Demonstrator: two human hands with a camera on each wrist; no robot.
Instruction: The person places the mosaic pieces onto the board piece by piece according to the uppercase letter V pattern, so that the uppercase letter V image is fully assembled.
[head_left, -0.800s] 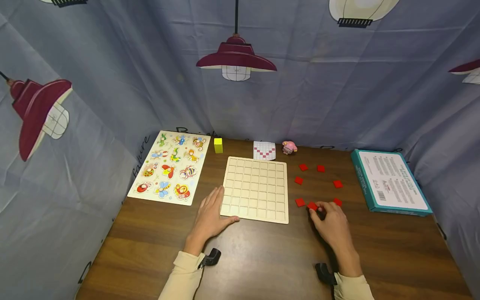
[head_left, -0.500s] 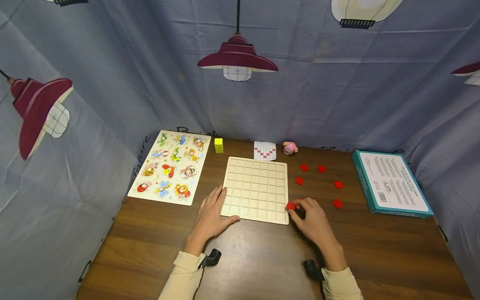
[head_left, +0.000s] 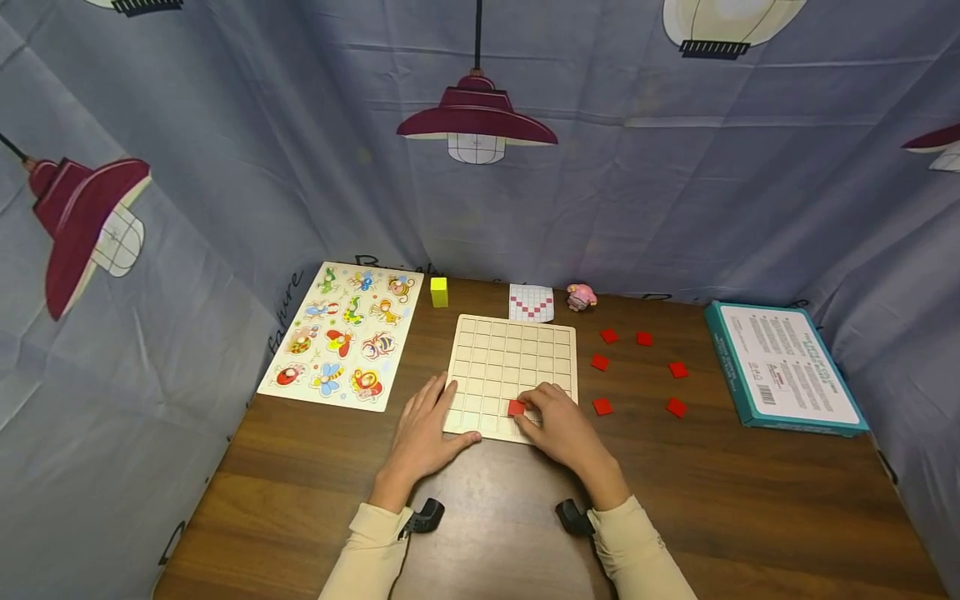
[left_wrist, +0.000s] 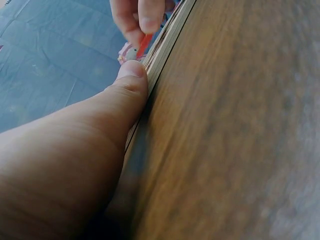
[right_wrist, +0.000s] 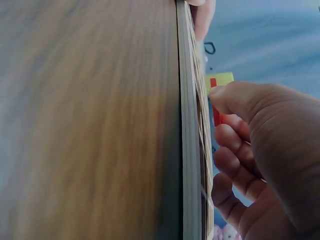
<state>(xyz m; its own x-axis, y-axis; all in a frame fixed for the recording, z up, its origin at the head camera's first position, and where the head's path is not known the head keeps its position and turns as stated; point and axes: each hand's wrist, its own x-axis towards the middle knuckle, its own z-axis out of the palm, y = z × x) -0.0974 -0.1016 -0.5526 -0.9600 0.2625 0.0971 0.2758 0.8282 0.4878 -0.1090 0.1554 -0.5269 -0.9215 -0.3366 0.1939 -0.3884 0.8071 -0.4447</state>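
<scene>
**Pinched red tile over the grid board's near rows**

Pinching a red tile [head_left: 516, 407] between thumb and fingertips, the right hand [head_left: 561, 431] hovers low over the wooden grid board [head_left: 513, 367], above its second row from the near edge, about midway across. The grip is curled tight round the tile; the right wrist view shows the red edge [right_wrist: 216, 116] caught between thumb and forefinger just above the board's rim [right_wrist: 189, 125]. The left hand [head_left: 422, 433] lies flat on the table [head_left: 495, 517], fingers straight and relaxed, its fingertips on the board's near left corner and its thumb pressed along the near edge [left_wrist: 131, 80].

The board sits in the middle of the table. Off its right side six loose red tiles lie scattered on the bare wood: two nearer ones [head_left: 602, 406] [head_left: 677, 407], two in the middle [head_left: 599, 362] [head_left: 678, 369], and two farther back [head_left: 608, 336] [head_left: 643, 338]. Toward the right edge rests a teal-rimmed box [head_left: 784, 367], printed side up. By the left edge lies an insect picture puzzle [head_left: 342, 333], slightly overhanging.

Along the far edge stand a yellow block [head_left: 438, 292], a card with a red-and-white checked pattern [head_left: 531, 302] just beyond the board, and a small pink figure [head_left: 581, 296]. Behind them hangs a blue cloth printed with lamps [head_left: 477, 125].
</scene>
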